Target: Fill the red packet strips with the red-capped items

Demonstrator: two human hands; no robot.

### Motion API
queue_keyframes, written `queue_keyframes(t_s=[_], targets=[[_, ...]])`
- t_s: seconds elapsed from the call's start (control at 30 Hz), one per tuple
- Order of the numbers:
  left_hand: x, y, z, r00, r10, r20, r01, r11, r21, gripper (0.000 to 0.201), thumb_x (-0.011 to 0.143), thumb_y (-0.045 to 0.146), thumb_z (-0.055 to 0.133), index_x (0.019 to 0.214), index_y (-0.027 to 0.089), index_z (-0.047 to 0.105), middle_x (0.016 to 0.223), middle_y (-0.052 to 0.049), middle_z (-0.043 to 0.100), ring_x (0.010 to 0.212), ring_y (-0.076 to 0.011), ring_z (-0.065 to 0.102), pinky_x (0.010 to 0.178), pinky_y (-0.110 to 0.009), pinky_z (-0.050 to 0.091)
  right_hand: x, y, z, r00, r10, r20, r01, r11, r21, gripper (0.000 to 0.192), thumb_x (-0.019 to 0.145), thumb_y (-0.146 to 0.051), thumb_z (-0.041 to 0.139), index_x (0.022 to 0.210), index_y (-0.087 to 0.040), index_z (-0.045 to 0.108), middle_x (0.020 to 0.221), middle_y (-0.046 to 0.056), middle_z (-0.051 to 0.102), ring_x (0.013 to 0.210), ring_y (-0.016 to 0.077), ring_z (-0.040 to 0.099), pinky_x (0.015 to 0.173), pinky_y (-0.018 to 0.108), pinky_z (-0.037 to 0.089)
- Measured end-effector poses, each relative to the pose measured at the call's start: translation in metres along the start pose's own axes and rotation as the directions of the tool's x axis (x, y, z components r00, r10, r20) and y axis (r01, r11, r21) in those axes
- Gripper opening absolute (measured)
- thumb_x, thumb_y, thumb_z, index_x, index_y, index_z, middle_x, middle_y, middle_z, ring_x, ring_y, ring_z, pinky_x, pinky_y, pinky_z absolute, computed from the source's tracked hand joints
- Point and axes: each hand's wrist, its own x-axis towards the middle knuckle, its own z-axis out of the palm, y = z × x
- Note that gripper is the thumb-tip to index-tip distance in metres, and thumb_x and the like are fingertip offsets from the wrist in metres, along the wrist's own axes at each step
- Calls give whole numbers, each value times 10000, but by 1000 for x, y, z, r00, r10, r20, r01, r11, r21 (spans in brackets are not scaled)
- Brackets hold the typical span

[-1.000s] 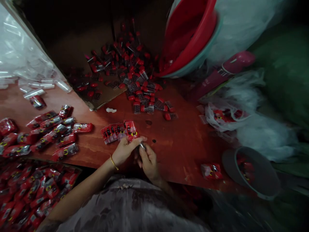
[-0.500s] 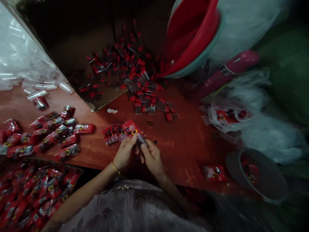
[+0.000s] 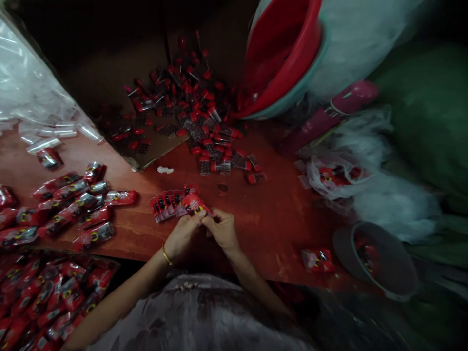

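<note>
A small hand-packing workshop, going by heaps of red sachets (image 3: 69,204) along the tabletop's (image 3: 278,219) left edge, loose capped vials (image 3: 204,126) at its far edge, stacked basins (image 3: 285,58).

Packet print: we could not read the markings on the red packet (image 3: 193,204) (too small, too dim).
Box of filled packets (image 3: 44,297): cut off by the left and bottom edges.
Grey bowl (image 3: 376,261): we found its contents blurred.
</note>
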Motion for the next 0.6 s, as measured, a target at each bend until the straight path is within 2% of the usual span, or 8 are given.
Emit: queue_keyframes(t_s=[0.1, 0.17, 0.27, 0.33, 0.4, 0.5, 0.57, 0.6], targets=[[-2, 24, -26, 992, 50, -117, -68, 986, -152, 290, 786, 449, 537, 846, 184, 641, 887, -52, 687, 880, -192, 621, 808, -338, 487, 17, -8, -18, 992, -126, 4, 123, 957, -263, 330, 773, -503, 532, 678, -191, 581, 573, 1, 597, 501, 123, 538, 499, 241, 447], [-6, 47, -59, 959, 107, -262, -165, 964, -209, 317, 818, 475, 485, 860, 202, 642, 908, -47, 699, 944, -209, 616, 843, -372, 486, 34, -11, -46, 967, -241, -76, 158, 811, -563, 344, 813, -487, 490, 914, -186, 621, 832, 72, 670, 766, 195, 607, 718, 331, 488], [-18, 80, -117, 785, 315, -534, -461, 872, -164, 329, 867, 475, 393, 815, 234, 611, 845, 35, 707, 989, -171, 588, 891, -356, 469, 62, -2, -92, 916, -354, -187, 10, 487, -873, 505, 849, -478, 425, 1166, -100, 534, 1225, 206, 534, 1178, 330, 434, 966, 508, 346], [-26, 93, -142, 645, 398, -652, -584, 807, -85, 506, 864, 582, 272, 801, 202, 601, 861, 25, 708, 1065, -176, 548, 933, -338, 441, 74, 11, -110, 935, -305, -181, -50, 390, -919, 538, 876, -452, 372, 1239, -69, 475, 1332, 225, 433, 1282, 364, 305, 989, 558, 298], [-29, 96, -145, 602, 462, -651, -593, 805, 23, 643, 812, 687, 212, 841, 179, 605, 939, -5, 700, 1094, -199, 532, 946, -349, 435, 75, 22, -110, 954, -276, -118, -17, 345, -939, 531, 889, -434, 352, 1267, -74, 453, 1379, 209, 386, 1323, 364, 234, 993, 562, 298], [-18, 82, -114, 667, 591, -454, -445, 804, 394, 560, 785, 671, 350, 921, 199, 618, 996, -31, 682, 1023, -215, 580, 904, -408, 465, 60, 27, -88, 960, -277, 33, 125, 320, -939, 484, 887, -432, 381, 1249, -126, 479, 1381, 157, 408, 1333, 341, 233, 1017, 562, 280], [-1, 67, -84, 722, 609, -329, -376, 744, 552, 380, 689, 503, 644, 891, 182, 668, 950, -59, 691, 1007, -250, 591, 940, -423, 434, 46, 25, -72, 950, -281, 133, 227, 332, -916, 448, 879, -435, 411, 1211, -153, 511, 1359, 126, 447, 1329, 326, 256, 1037, 567, 252], [9, 60, -72, 773, 620, -136, -328, 574, 751, 348, 715, 445, 641, 953, 193, 669, 1024, -69, 677, 1083, -266, 557, 982, -437, 395, 41, 23, -66, 942, -290, 171, 269, 346, -899, 432, 876, -433, 421, 1194, -160, 523, 1349, 116, 462, 1328, 319, 265, 1044, 566, 243]])
